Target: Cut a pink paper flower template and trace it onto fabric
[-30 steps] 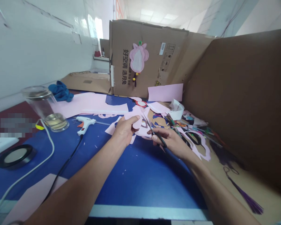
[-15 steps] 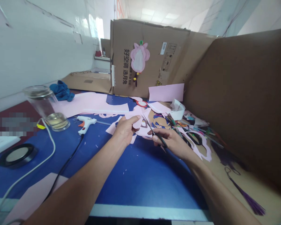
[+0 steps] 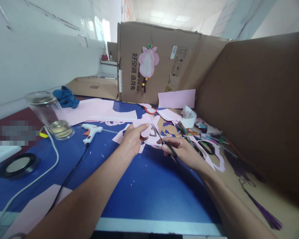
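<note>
My left hand pinches a pink paper piece between thumb and fingers, a little above the blue tabletop. My right hand is closed round the dark handles of a pair of scissors. The blades point up and to the left, against the right edge of the pink paper. Beneath and behind both hands lie pink offcuts and brown paper scraps; where one paper piece ends and another begins is hard to make out.
To the left are a white glue gun with its cord, a lidded glass jar and black tape. Pink sheets lie behind. Cardboard walls stand at back and right; a pink paper shape hangs there. A purple tassel lies right.
Both hands, the pink paper and the scissors keep almost the same place. The whole view has shifted only very slightly.
</note>
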`<action>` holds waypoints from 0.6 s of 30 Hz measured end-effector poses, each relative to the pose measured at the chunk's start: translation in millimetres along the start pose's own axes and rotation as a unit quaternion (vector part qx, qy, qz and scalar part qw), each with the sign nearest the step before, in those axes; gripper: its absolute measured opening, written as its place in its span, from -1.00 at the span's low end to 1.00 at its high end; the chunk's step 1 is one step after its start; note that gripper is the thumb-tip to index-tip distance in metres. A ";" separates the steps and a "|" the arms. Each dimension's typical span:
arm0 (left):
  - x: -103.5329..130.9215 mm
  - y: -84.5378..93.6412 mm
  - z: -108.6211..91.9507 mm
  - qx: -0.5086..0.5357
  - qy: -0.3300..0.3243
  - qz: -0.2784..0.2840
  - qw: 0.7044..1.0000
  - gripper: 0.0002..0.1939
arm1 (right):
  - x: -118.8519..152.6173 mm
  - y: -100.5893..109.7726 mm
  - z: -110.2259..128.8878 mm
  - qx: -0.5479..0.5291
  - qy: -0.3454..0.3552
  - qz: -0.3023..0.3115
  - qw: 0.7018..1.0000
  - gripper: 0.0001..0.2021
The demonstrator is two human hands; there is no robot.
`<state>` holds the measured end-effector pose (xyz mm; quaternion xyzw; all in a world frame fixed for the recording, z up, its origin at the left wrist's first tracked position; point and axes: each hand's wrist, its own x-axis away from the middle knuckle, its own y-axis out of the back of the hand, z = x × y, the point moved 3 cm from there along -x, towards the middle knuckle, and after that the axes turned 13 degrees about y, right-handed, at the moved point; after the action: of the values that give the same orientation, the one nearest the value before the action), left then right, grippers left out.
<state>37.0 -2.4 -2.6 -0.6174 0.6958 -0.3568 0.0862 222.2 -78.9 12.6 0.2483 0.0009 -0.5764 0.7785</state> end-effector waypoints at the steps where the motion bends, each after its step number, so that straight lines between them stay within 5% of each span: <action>1: 0.2 -0.2 0.0 0.001 0.000 0.002 1.000 -0.67 | 0.0 -0.2 0.2 -0.002 0.002 0.001 1.000 -0.55; 18: 0.9 0.1 0.4 0.004 0.000 0.007 1.000 -0.65 | 0.7 1.9 -2.6 0.008 -0.003 0.011 1.000 -0.53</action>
<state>37.0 -3.3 -2.6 -0.6121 0.6988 -0.3588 0.0905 224.9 -78.0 10.8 0.2522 -0.0087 -0.5688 0.7828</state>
